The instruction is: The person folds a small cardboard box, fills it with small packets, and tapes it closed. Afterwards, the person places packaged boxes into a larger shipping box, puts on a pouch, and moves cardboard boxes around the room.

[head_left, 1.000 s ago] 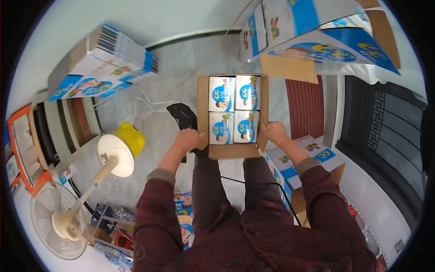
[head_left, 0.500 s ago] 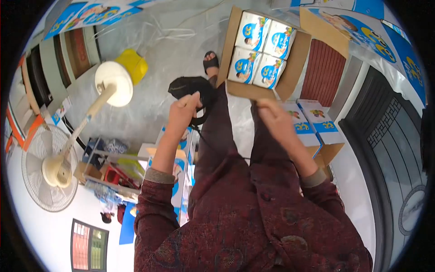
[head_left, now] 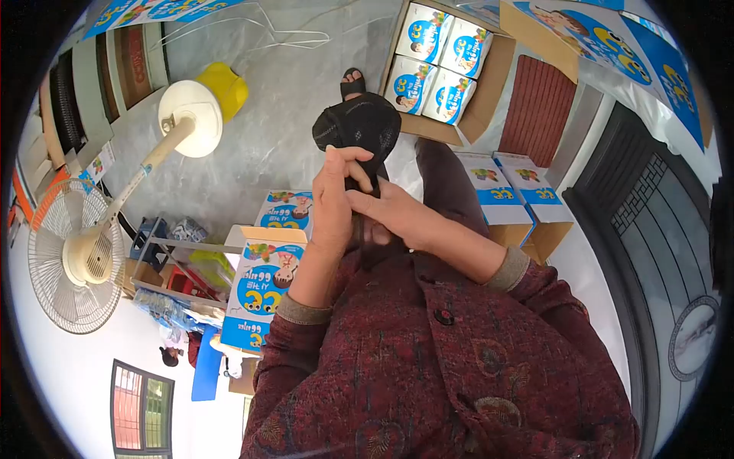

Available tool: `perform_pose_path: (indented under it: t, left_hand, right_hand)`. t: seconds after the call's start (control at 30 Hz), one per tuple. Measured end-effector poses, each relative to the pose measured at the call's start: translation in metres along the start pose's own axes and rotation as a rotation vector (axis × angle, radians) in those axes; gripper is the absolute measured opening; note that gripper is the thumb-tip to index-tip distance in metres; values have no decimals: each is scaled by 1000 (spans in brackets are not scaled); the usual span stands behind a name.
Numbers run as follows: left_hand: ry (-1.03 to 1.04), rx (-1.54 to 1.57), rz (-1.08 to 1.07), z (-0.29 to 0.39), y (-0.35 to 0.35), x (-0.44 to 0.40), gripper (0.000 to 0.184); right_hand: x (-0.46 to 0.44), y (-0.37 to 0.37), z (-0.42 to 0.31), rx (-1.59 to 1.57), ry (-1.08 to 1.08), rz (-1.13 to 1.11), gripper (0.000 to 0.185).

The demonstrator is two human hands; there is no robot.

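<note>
A black cap (head_left: 358, 126) with a rounded, mesh-patterned fabric top hangs in front of my body, above my legs. My left hand (head_left: 334, 195) is closed on its near edge, with the fingers bent over the black fabric. Close beside it, my right hand (head_left: 401, 213) pinches the narrow lower part of the same cap. The two hands touch or nearly touch. Between my fingers, the part being gripped is mostly hidden.
An open carton (head_left: 482, 92) of white-and-blue packs stands ahead. Printed boxes (head_left: 264, 287) are at my left, more boxes (head_left: 508, 195) at my right. A fan (head_left: 80, 256), a yellow object (head_left: 224, 90) and a metal rack (head_left: 183, 268) are at left. A dark door (head_left: 650, 214) is at right.
My right hand has come from near the carton to the cap and taken hold of it. My left hand and the cap have moved right, toward my middle.
</note>
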State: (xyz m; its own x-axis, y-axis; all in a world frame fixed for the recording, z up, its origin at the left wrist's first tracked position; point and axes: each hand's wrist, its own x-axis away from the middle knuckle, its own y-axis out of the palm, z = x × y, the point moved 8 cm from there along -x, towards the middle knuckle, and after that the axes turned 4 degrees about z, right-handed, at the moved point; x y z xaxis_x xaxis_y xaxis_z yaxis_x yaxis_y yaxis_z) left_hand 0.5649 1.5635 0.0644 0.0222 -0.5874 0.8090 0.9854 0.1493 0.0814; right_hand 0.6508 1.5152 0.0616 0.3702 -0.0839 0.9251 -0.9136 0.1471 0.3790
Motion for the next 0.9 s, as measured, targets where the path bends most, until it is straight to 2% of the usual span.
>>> perform_pose_path:
  t: [0.07,0.1,0.17,0.3,0.37,0.4,0.43,0.47,0.53,0.57,0.6,0.63,0.67,0.7,0.73,0.8,0.87,0.9]
  left_hand:
    - [52,6,-88,-6,7,3,49]
    - [53,10,-90,-4,8,5,49]
    - [-49,-137,-170,-7,10,17,42]
    - [-67,-123,-202,-21,7,35,44]
    - [2,-103,-239,-27,7,48,40]
    - [102,-223,-268,-10,11,54,38]
    - [97,-225,-264,-18,5,58,38]
    - [270,-394,-192,-19,-6,62,39]
    - [366,-484,35,-11,-25,72,43]
    - [367,-484,35,-18,-33,77,43]
    - [-89,-210,30,-68,-54,76,45]
    - [-537,72,17,-98,-50,83,47]
    - [-563,323,-105,-95,-28,82,55]
    - [-638,403,-85,-99,-24,79,59]
    - [-713,482,-67,-104,-20,77,63]
    - [-674,499,-83,-111,-25,60,62]
    - [-644,431,-273,-109,-21,51,61]
    - [-705,438,-327,-114,-22,52,55]
  right_hand:
    - [9,2,-5,107,-14,-149,33]
    - [10,-2,-3,109,-14,-146,33]
    - [9,-8,2,282,-55,-95,22]
    - [16,-12,1,327,-92,-84,19]
    - [19,-17,12,267,-49,-100,18]
    - [18,-20,17,266,-42,-105,18]
    - [15,-23,22,207,-34,-109,18]
    - [14,-23,24,149,-29,-112,20]
    - [17,-21,21,183,-28,-94,22]
    - [18,-21,20,215,-25,-72,24]
    - [16,-21,26,214,-30,-70,24]
    - [11,-17,26,346,-163,-79,29]
    - [9,-14,22,479,-301,-81,34]
    - [15,-7,14,601,-231,-82,39]
    - [10,-5,28,753,-315,-82,40]
    - [11,6,34,995,-481,-95,47]
    - [17,11,39,1102,-629,-60,48]
    - [16,11,44,1134,-586,-48,47]
